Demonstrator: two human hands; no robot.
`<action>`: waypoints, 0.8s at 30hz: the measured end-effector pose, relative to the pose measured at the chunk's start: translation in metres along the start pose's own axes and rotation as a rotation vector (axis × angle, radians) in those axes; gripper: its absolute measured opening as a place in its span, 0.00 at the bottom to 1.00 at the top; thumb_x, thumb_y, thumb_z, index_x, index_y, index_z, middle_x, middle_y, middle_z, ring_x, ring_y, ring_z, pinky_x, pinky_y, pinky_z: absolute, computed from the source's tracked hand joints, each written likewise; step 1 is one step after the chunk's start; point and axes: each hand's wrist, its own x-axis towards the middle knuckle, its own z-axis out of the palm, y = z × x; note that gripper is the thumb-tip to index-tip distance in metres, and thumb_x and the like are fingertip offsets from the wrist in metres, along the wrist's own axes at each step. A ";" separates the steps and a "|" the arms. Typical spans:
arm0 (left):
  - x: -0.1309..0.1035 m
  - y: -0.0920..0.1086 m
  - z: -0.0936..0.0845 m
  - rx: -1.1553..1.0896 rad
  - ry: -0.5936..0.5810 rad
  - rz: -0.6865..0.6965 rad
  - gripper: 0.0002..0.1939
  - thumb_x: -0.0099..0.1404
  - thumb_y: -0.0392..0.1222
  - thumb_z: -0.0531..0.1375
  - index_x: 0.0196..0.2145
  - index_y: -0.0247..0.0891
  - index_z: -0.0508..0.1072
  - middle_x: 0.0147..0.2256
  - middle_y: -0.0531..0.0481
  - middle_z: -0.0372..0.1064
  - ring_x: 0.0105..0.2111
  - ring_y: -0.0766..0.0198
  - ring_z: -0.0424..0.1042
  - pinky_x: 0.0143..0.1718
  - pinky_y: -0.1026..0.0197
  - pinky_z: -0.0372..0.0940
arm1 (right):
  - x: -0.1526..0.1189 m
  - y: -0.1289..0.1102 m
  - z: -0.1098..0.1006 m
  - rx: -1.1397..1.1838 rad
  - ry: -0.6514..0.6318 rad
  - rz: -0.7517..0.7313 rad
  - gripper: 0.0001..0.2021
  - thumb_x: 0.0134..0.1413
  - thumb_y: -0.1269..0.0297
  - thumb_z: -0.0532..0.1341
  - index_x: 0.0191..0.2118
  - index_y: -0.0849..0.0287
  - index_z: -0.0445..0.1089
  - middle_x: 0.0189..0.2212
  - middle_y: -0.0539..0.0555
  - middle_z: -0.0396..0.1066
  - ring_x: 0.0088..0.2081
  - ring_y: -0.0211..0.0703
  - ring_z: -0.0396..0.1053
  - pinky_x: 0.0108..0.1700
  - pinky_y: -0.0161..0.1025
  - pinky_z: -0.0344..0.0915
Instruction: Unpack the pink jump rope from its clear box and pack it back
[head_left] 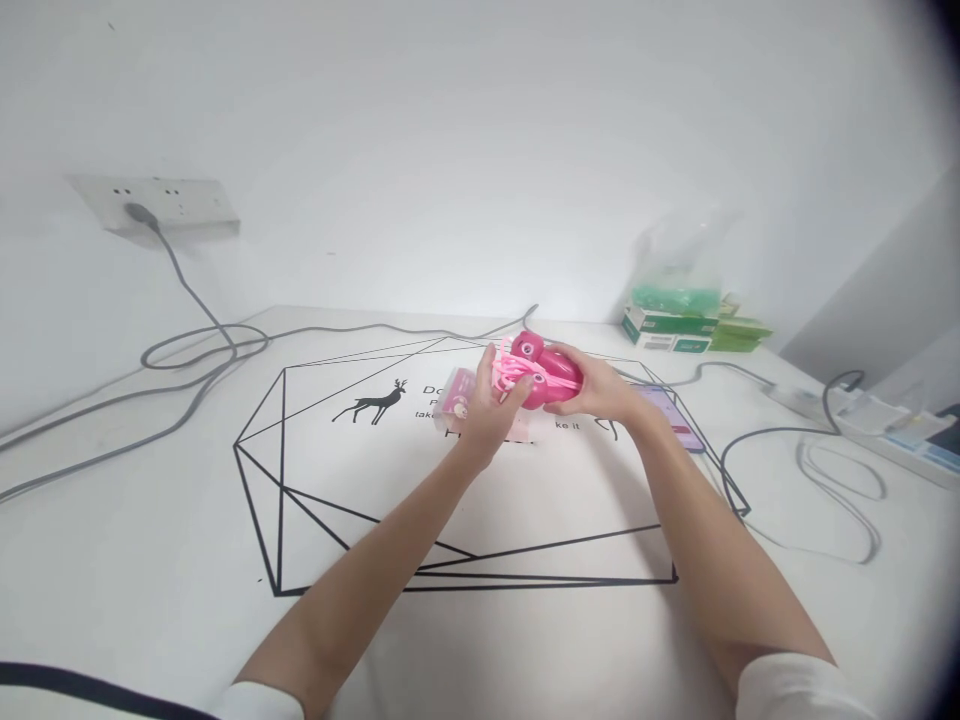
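Hands meet over the middle of the white table (187,560), well in from every edge. Left hand (486,408) has fingers curled around the near end of a pink toy (541,375) with round eyes; right hand (592,385) clasps its far side, fingers wrapped over the body. Pale pink cord (517,374) is wound about the toy between the two grips. Toy is held just above the tabletop, over printed lettering.

Hard to make out: the toy's underside and most of its body, covered by both palms. A small pink-and-clear packet (454,396) lies just behind the left hand, partly hidden by it. A phone (679,418) lies beside the right wrist, its near end covered by the forearm. Printed words under the hands are mostly blocked; the deer print (373,401) shows whole.

Edges and room: open tabletop lies toward the near edge and left, inside the black line pattern. Grey cable (196,348) loops along the far left from a wall socket (154,205). More cable (832,490) coils at right near a power strip (862,415). Green boxes (675,325) and a bag stand at the back right against the wall. Picture's right corner is dark.
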 end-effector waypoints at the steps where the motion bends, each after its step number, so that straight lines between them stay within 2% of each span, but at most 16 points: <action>1: 0.002 -0.001 0.002 -0.061 0.001 -0.030 0.43 0.66 0.52 0.62 0.69 0.48 0.43 0.68 0.44 0.48 0.65 0.51 0.54 0.62 0.53 0.59 | 0.001 0.000 0.003 -0.017 0.001 -0.006 0.41 0.38 0.60 0.71 0.62 0.53 0.60 0.54 0.56 0.70 0.49 0.55 0.71 0.48 0.47 0.68; 4: 0.008 -0.005 -0.001 -0.208 -0.029 -0.076 0.53 0.59 0.46 0.68 0.70 0.51 0.38 0.65 0.43 0.53 0.60 0.53 0.62 0.58 0.53 0.64 | 0.004 -0.002 0.010 -0.064 0.004 -0.012 0.41 0.38 0.58 0.72 0.61 0.53 0.61 0.55 0.56 0.69 0.51 0.56 0.70 0.49 0.48 0.67; 6: 0.012 -0.010 -0.006 -0.257 -0.034 -0.090 0.56 0.56 0.43 0.70 0.70 0.52 0.38 0.64 0.43 0.56 0.58 0.55 0.65 0.56 0.53 0.66 | 0.005 -0.005 0.014 -0.074 -0.015 0.001 0.42 0.38 0.56 0.72 0.62 0.52 0.60 0.55 0.57 0.69 0.50 0.56 0.70 0.48 0.48 0.68; 9: 0.015 -0.016 -0.015 -0.288 -0.042 -0.112 0.53 0.56 0.39 0.69 0.69 0.52 0.40 0.60 0.43 0.60 0.52 0.58 0.70 0.52 0.54 0.68 | 0.006 -0.009 0.018 -0.048 -0.061 0.032 0.43 0.40 0.50 0.72 0.63 0.52 0.59 0.55 0.57 0.69 0.50 0.56 0.70 0.46 0.47 0.68; 12: 0.018 -0.018 -0.020 -0.292 -0.026 -0.112 0.50 0.57 0.36 0.67 0.68 0.51 0.44 0.58 0.43 0.62 0.47 0.61 0.72 0.48 0.56 0.70 | 0.007 -0.008 0.022 -0.016 -0.064 0.071 0.37 0.48 0.45 0.67 0.62 0.52 0.60 0.55 0.58 0.69 0.50 0.55 0.70 0.48 0.47 0.67; 15: 0.021 -0.017 -0.023 -0.288 -0.001 -0.089 0.46 0.57 0.36 0.66 0.67 0.48 0.47 0.56 0.43 0.63 0.47 0.62 0.72 0.48 0.58 0.69 | 0.008 -0.008 0.028 0.012 -0.039 0.115 0.28 0.59 0.47 0.58 0.61 0.52 0.60 0.54 0.58 0.70 0.50 0.54 0.70 0.49 0.48 0.66; 17: 0.024 -0.016 -0.027 -0.292 0.005 -0.054 0.45 0.58 0.37 0.66 0.66 0.49 0.48 0.56 0.43 0.63 0.46 0.62 0.72 0.48 0.58 0.69 | 0.009 -0.010 0.031 0.053 -0.006 0.131 0.25 0.62 0.49 0.55 0.61 0.52 0.61 0.54 0.58 0.71 0.50 0.53 0.70 0.50 0.47 0.65; 21: 0.030 -0.014 -0.038 -0.312 0.010 0.013 0.43 0.58 0.37 0.64 0.65 0.52 0.47 0.60 0.43 0.60 0.46 0.64 0.72 0.47 0.59 0.69 | 0.011 -0.020 0.037 0.215 0.083 0.129 0.23 0.61 0.52 0.57 0.58 0.53 0.65 0.55 0.56 0.70 0.52 0.49 0.69 0.53 0.44 0.64; 24: 0.033 -0.012 -0.048 -0.315 -0.017 0.041 0.43 0.58 0.37 0.65 0.65 0.53 0.48 0.61 0.43 0.58 0.47 0.64 0.72 0.46 0.60 0.70 | 0.010 -0.027 0.039 0.418 0.073 0.199 0.22 0.57 0.51 0.61 0.54 0.56 0.69 0.49 0.56 0.72 0.44 0.45 0.71 0.46 0.40 0.66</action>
